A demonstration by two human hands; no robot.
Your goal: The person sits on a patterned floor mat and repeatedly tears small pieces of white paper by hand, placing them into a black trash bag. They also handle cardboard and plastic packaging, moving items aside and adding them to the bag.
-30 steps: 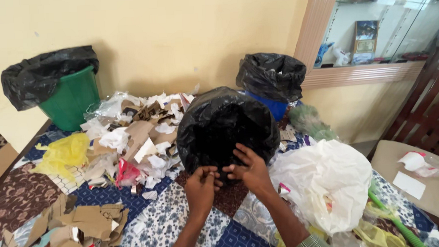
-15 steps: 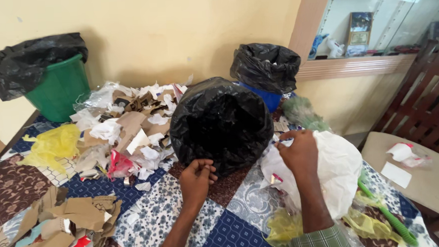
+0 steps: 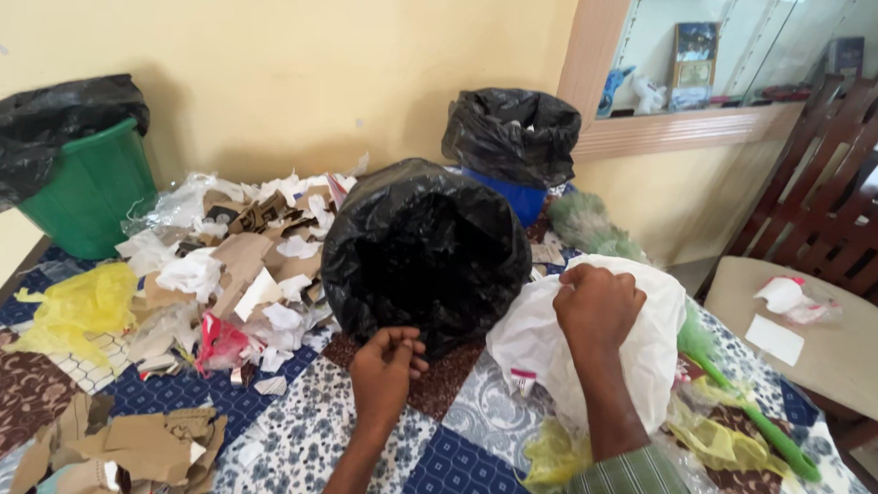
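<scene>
Near the tabletop's middle, the left hand point(image 3: 385, 365) pinches the rim of the black bin bag point(image 3: 424, 253) while the right hand point(image 3: 597, 304) closes around the white plastic bag point(image 3: 645, 351) beside it.

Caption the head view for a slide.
Left hand pinches a black bin bag rim; right hand grips a white bag amid sorted scraps.

Black bag point(image 3: 424, 253); white bag point(image 3: 605, 354)
</scene>
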